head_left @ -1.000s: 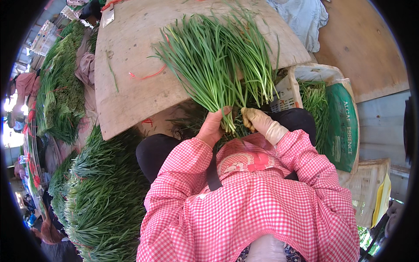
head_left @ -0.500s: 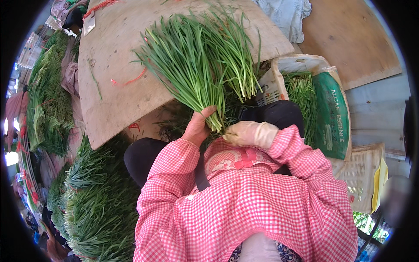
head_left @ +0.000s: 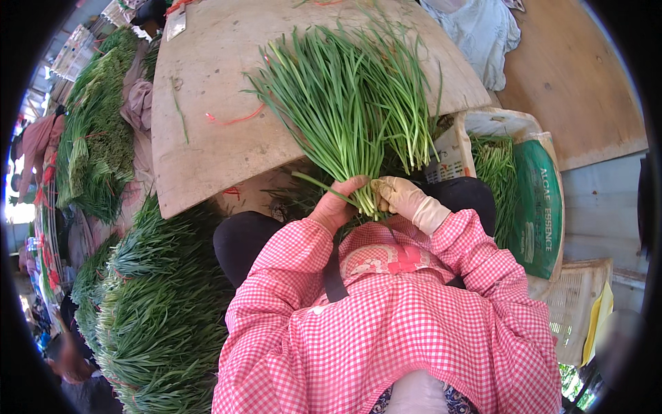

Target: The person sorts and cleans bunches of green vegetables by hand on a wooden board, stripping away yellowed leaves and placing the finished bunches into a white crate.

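My bare left hand (head_left: 336,205) is closed round the pale lower stalks of a bunch of garlic chives (head_left: 334,103). The leaves fan out away from me over the board's near edge. One stalk (head_left: 324,188) sticks out sideways to the left across that hand. My right hand (head_left: 401,196), in a stained pale glove, has its fingers pinched together at the right side of the same stalk ends. Just right of the held bunch, a second, looser bunch of chives (head_left: 410,131) lies on the board.
The wooden board (head_left: 200,152) carries a red tie (head_left: 238,119) and a stray leaf. Tied chives are heaped at my left (head_left: 158,310). To the right stands a white crate (head_left: 463,148) with chives and a green sack (head_left: 531,214). A person (head_left: 72,366) shows at the lower left.
My right hand has moved up from below the stalk ends to pinch at their side. A stalk now juts leftward over my left hand. The whole view has shifted a little.
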`<state>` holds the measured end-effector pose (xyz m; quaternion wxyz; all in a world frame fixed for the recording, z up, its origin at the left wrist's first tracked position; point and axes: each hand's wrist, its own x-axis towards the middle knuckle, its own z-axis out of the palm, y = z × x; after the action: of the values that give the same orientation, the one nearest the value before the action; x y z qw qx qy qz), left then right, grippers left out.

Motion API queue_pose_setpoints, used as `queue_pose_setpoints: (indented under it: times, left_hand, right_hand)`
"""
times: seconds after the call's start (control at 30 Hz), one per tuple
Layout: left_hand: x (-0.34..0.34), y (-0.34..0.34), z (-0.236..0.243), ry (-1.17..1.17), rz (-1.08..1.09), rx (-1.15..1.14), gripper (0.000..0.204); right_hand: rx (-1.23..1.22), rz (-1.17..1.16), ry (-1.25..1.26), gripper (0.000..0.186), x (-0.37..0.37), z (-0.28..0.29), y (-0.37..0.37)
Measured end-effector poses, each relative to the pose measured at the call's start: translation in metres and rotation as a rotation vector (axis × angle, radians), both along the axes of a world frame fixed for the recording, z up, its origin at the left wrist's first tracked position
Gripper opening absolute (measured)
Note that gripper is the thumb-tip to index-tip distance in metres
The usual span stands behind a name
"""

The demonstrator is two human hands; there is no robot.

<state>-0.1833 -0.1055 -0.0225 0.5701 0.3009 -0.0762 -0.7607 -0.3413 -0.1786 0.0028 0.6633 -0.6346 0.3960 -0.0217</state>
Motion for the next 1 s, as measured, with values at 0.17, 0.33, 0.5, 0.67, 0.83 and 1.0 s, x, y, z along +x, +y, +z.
queue_pose_setpoints:
  times: [0.17, 0.33, 0.5, 0.67, 0.83, 1.0]
  left_hand:
    - [-0.011, 0.002, 0.004, 0.039, 0.027, -0.044, 0.036]
    - [-0.015, -0.001, -0.01, -0.114, 0.118, 0.036, 0.031]
    - [-0.02, -0.002, -0.014, -0.186, 0.118, 0.061, 0.022]
    - [-0.022, -0.003, -0.008, -0.224, 0.128, 0.067, 0.022]
    - [-0.02, 0.001, -0.01, -0.208, 0.141, 0.059, 0.022]
    - [-0.025, -0.002, -0.011, -0.211, 0.141, 0.068, 0.022]
  right_hand:
    - [-0.424, 0.419, 0.481, 0.04, 0.011, 0.032, -0.001]
    - [-0.662, 0.526, 0.343, 0.028, 0.025, 0.082, -0.012]
    - [-0.63, 0.123, 0.004, 0.012, 0.093, 0.084, -0.052]
    - [-0.975, 0.18, 0.259, 0.022, 0.141, 0.054, -0.088]
    - [-0.878, 0.278, 0.475, 0.03, 0.166, 0.058, -0.081]
    - [-0.674, 0.19, 0.251, 0.026, 0.15, 0.045, -0.094]
